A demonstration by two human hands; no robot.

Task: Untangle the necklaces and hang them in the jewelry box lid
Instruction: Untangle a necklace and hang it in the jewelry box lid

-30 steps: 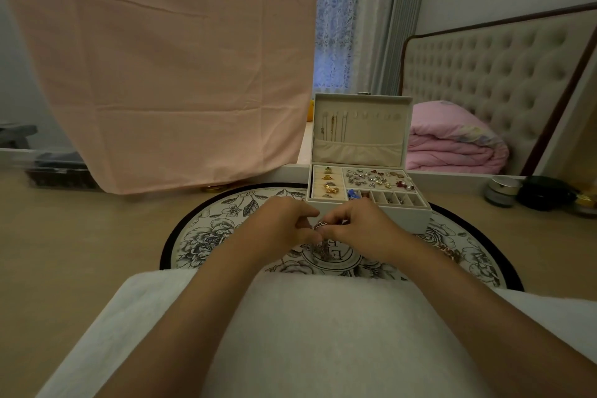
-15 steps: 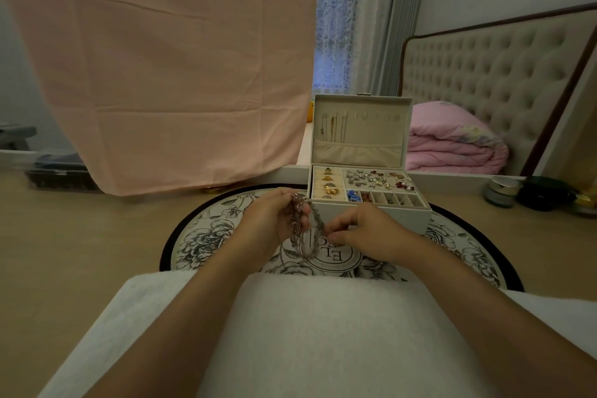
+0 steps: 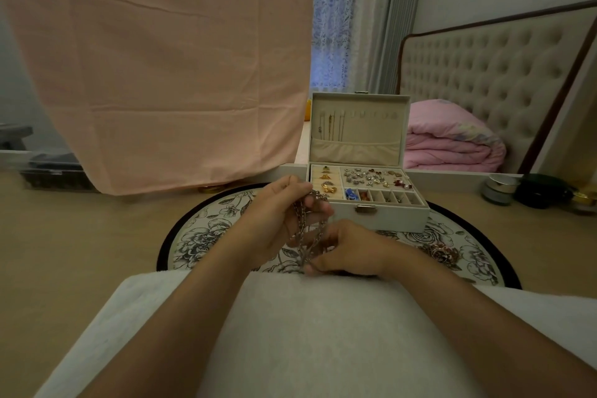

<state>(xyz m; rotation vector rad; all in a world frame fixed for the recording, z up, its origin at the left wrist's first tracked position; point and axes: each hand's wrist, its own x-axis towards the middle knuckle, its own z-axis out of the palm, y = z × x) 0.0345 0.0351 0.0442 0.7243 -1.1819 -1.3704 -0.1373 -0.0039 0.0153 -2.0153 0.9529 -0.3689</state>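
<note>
Just before the box (image 3: 387, 218), the left hand (image 3: 274, 223) has lifted the chain (image 3: 303, 223), gripped in curled fingers, while the right hand (image 3: 350, 250) pinches its lower end. Drawn out between them, the chain looks nearly untangled; hanging in the lid (image 3: 371, 136) remains.

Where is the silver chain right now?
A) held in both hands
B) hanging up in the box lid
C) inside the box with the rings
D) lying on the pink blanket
A: the silver chain hangs from the left hand, and the right hand pinches its lower end.
</note>
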